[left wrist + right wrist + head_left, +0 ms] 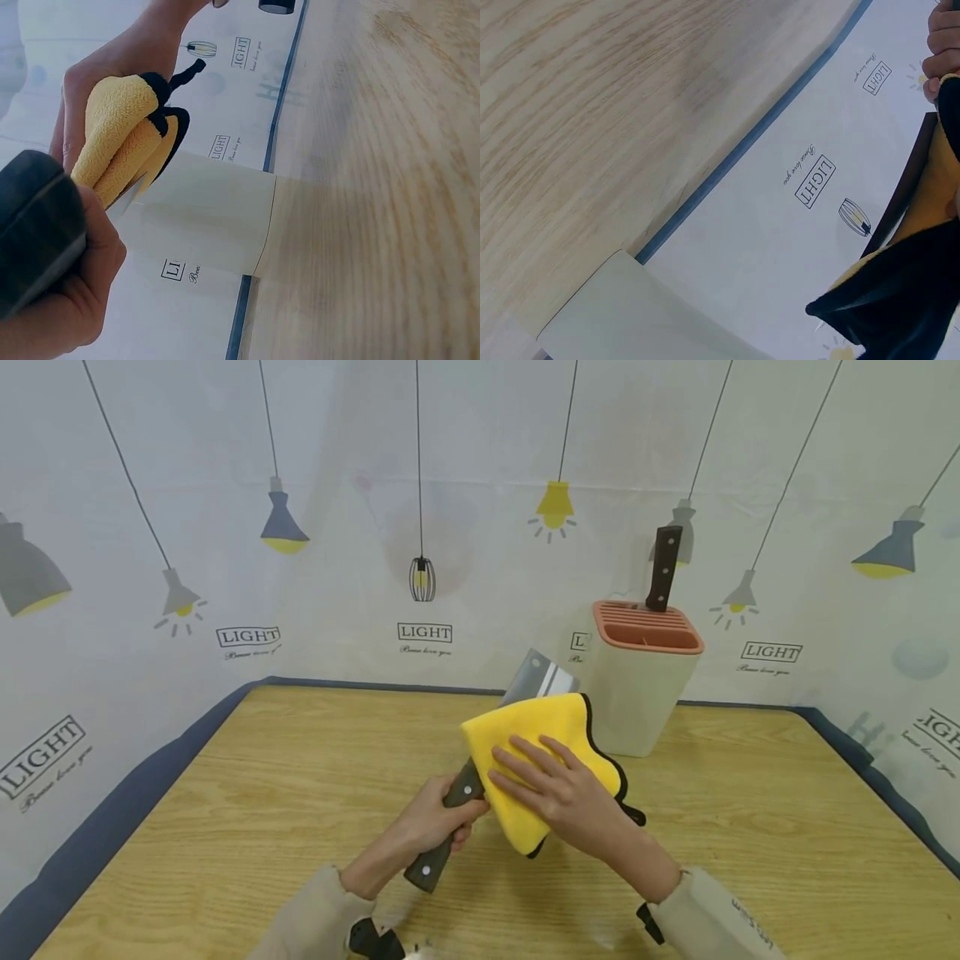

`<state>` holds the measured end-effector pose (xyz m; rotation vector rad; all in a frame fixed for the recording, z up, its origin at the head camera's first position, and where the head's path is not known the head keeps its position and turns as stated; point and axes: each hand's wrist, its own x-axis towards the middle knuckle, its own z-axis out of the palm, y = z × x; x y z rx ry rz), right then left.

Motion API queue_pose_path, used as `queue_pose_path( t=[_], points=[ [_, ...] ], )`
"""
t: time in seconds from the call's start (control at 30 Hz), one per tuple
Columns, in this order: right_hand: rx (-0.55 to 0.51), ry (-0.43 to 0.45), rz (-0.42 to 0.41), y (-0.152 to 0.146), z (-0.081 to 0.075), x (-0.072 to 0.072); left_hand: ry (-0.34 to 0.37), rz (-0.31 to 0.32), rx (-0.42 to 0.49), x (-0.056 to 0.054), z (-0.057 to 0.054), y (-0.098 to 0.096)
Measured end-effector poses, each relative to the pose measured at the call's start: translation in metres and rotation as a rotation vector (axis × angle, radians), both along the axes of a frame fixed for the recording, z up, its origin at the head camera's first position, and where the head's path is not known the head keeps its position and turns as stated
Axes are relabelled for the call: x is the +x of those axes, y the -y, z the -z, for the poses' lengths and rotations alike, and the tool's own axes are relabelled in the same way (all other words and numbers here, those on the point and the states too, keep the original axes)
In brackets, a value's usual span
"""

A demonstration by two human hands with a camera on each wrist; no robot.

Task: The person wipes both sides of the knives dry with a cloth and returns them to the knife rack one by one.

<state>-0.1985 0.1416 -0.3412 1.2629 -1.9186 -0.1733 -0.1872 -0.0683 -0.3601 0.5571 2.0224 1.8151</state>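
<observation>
**Left hand (441, 818) closed round a cleaver (527, 678), right hand (561, 793) flat on the yellow cloth (551, 717) over its blade**

My left hand is wrapped round the cleaver's dark riveted handle (426, 868), with its butt jutting out below my grip, towards me. From there the cleaver runs away and up to the right; the view from my left wrist has it held off the table. The cloth, edged in black, covers most of the blade, starting just beyond my left fingers. Only the far end of the blade, with a hole near its corner, shows past it. My right hand lies over the cloth with its fingers straight and slightly spread; I cannot see where the thumb is. Folds of cloth hang beside the blade in both wrist views.

Under my hands is a pale wood-grained table (225, 793). Towards its back, to the right and near the blade's far end, stands a cream knife holder (637, 702) with a slotted orange top. One dark-handled knife (664, 568) stands in it, leaning slightly. Behind and at both sides hangs a white backdrop (487, 527) printed with lamps and the word "LIGHT", with a dark blue border (390, 683) along the back of the table. My light sleeves (322, 910) reach my wrists, with black bits of gear beside them.
</observation>
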Motion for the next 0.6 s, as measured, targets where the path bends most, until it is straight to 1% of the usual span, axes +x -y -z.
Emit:
queue_pose_path(
  t=[0.1, 0.33, 0.53, 0.6],
  points=[
    [-0.012, 0.007, 0.01, -0.001, -0.001, -0.002, -0.005, 0.0, -0.001, 0.0, 0.001, 0.001],
    [-0.046, 0.064, 0.079, -0.009, -0.005, -0.01, -0.013, 0.001, 0.005, 0.001, 0.002, 0.003],
    [-0.081, 0.046, 0.154, -0.015, -0.007, -0.018, -0.01, 0.005, 0.003, 0.002, 0.002, 0.005],
    [-0.097, 0.056, 0.168, -0.018, -0.008, -0.021, -0.013, 0.004, -0.005, 0.002, 0.002, 0.005]
  ],
)
